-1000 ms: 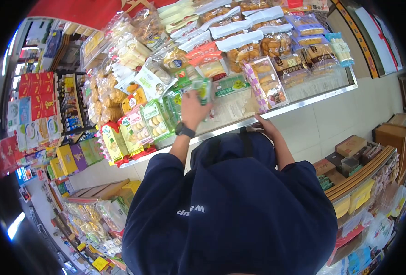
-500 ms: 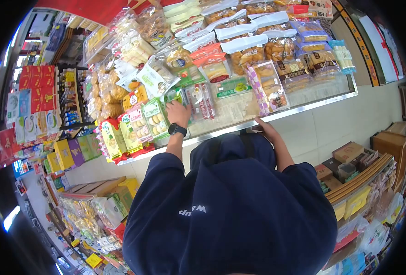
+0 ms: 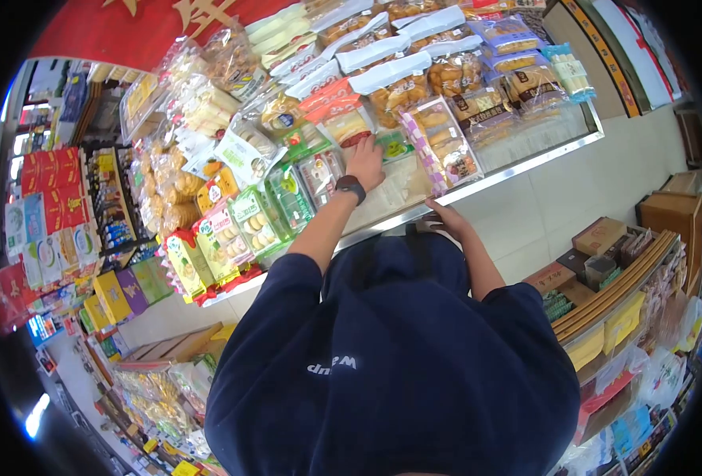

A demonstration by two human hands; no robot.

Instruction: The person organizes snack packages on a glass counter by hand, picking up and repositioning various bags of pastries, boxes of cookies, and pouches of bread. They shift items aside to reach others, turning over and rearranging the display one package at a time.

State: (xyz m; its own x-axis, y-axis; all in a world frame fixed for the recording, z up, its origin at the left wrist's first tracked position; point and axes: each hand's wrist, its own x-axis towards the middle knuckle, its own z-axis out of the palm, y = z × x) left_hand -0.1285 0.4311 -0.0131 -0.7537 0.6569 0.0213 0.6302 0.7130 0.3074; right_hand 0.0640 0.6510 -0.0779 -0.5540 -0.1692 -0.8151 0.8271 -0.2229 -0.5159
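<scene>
My left hand, with a dark watch on its wrist, reaches over the display counter. Its outstretched fingers are at the left end of a flat green package, seemingly touching it; the fingertips partly hide that end. Left of this hand stand a clear pack with red print and a green-edged pack. My right hand rests by the counter's metal edge, one finger stretched toward the rim and the others mostly hidden. Close to it, a purple-checked bread package leans over the rim.
Bagged breads fill the back rows, and bagged round biscuits pile up at the left. A dark blue bag hangs against my front. Cardboard boxes and shelving stand behind me to the right.
My left hand has moved right, from the green-edged packs to the flat green package. The right hand stays at the counter edge. The view has shifted slightly.
</scene>
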